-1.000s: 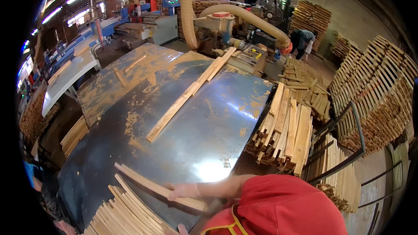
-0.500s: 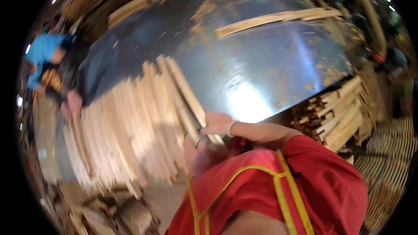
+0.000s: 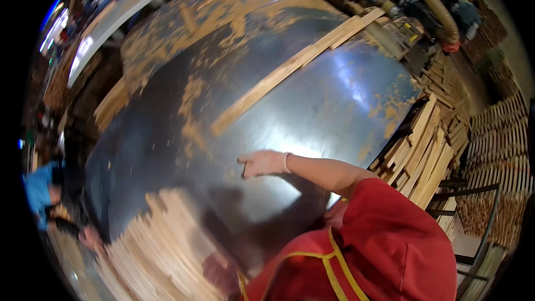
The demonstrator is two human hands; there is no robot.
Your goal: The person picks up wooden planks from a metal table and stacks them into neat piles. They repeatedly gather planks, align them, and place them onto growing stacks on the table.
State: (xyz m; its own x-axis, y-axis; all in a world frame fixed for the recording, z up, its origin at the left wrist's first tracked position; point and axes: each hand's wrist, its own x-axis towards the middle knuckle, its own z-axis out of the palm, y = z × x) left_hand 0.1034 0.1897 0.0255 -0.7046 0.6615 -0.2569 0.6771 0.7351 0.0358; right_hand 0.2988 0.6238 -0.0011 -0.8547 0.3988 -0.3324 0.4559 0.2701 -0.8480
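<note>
My right hand (image 3: 266,164), in a pale glove, hangs over the dark metal table (image 3: 267,100) with its fingers pointing left and the thumb side apart. Nothing shows in its grasp. My left hand (image 3: 221,272) is blurred at the near right side of a row of wooden strips (image 3: 161,245) laid side by side; its fingers do not show clearly. Beyond my right hand, long wooden strips (image 3: 295,61) lie diagonally across the table, their near end a short way from my fingers.
Sawdust (image 3: 192,106) is scattered over the metal. At the left a co-worker in a blue shirt (image 3: 38,192) has a hand (image 3: 91,238) by the row's far end. Stacked wood (image 3: 423,150) stands off the right edge, near a metal frame (image 3: 485,223). A ribbed hose (image 3: 429,3) hangs at the upper right.
My right hand has left the strip at the row's right end and moved out over the bare metal. My left hand remains by the row. The whole view has turned and shifted.
</note>
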